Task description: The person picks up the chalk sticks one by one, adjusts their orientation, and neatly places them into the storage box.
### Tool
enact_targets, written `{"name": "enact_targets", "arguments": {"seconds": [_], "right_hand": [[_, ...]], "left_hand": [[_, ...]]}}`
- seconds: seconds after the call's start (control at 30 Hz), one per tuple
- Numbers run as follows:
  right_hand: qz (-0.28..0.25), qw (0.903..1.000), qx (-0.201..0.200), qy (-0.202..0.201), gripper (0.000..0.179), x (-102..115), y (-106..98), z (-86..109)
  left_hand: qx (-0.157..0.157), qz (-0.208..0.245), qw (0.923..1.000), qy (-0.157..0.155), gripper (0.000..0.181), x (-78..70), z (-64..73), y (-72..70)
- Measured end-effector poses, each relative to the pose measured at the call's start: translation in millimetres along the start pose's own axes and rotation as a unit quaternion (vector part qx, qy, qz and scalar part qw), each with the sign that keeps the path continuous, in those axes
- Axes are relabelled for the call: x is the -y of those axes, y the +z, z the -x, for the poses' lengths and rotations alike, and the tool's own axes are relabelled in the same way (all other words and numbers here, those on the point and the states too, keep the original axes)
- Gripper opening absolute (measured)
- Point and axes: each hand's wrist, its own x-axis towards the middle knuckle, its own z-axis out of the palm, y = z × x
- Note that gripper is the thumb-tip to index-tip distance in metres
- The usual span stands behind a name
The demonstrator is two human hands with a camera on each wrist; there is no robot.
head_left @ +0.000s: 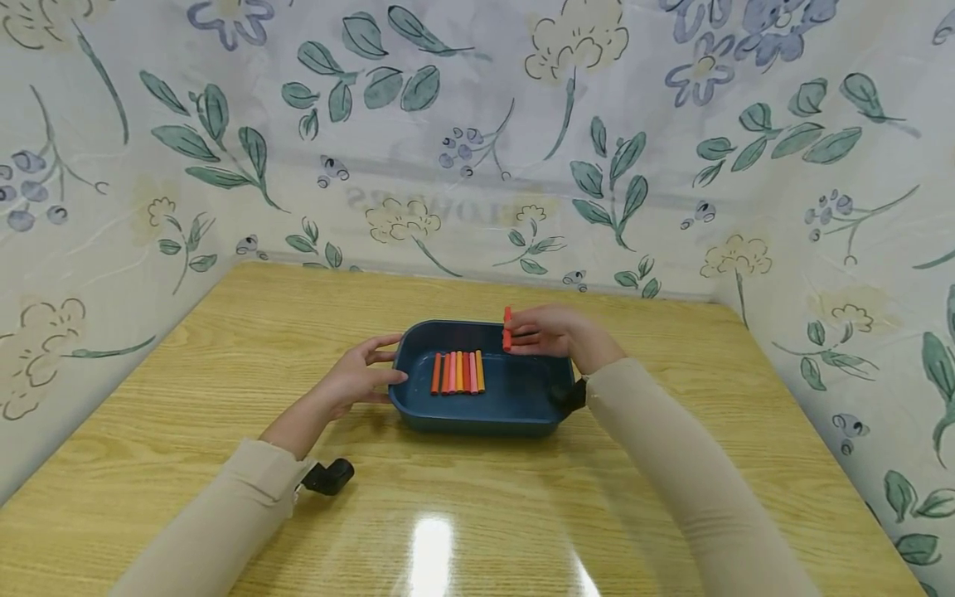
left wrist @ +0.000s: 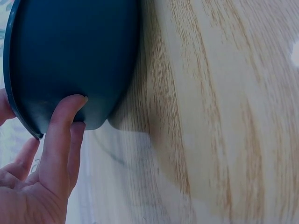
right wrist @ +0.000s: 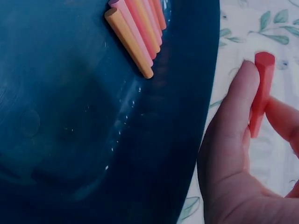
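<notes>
A dark blue tray [head_left: 522, 390] with rounded corners stands on the table. My left hand [head_left: 358, 377] holds its left end, thumb over the rim and fingers against the outer wall [left wrist: 70, 56]. Inside, towards the left, several crayons [head_left: 458, 373] in red, pink and orange lie side by side in a row. Over the tray's back rim, my right hand [head_left: 550, 328] pinches a red crayon [head_left: 507, 329] between thumb and fingers. The right wrist view shows this six-sided crayon [right wrist: 264, 88] held beyond the tray's edge, apart from the row.
The wooden table [head_left: 298, 298] reaches around the tray on all sides. A cloth [head_left: 477, 166] printed with leaves and flowers hangs behind the table and along both sides. Black wrist devices [head_left: 328, 477] sit at both cuffs; the right one overlaps the tray's right end.
</notes>
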Motion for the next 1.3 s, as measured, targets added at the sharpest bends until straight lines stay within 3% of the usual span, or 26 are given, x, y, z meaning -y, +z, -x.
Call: {"name": "enact_targets", "arguments": {"seconds": [0.27, 0.43, 0.63, 0.93, 1.3], "right_hand": [[0.092, 0.9948, 0.027, 0.035, 0.041, -4.0, 11.0, -13.2], [0.112, 0.9909, 0.049, 0.058, 0.043, -8.7, 15.3, -19.8], [0.111, 0.9895, 0.044, 0.081, 0.041, -13.1, 18.9, -26.9], [0.198, 0.977, 0.007, 0.08, 0.022, -23.2, 24.3, -31.6], [0.173, 0.9808, -0.002, 0.089, 0.025, -28.5, 24.6, -35.8]], "left_hand": [[0.001, -0.002, 1.0, 0.001, 0.069, 0.5, -0.6, 0.4], [0.0, -0.001, 1.0, 0.0, 0.069, 0.9, -0.5, 0.1], [-0.002, -0.003, 1.0, -0.004, 0.069, 1.1, -1.2, -0.5], [0.0, 0.0, 1.0, -0.003, 0.07, 1.6, -0.5, 0.0], [-0.002, -0.002, 1.0, -0.006, 0.07, 1.1, -1.0, 0.2]]}}
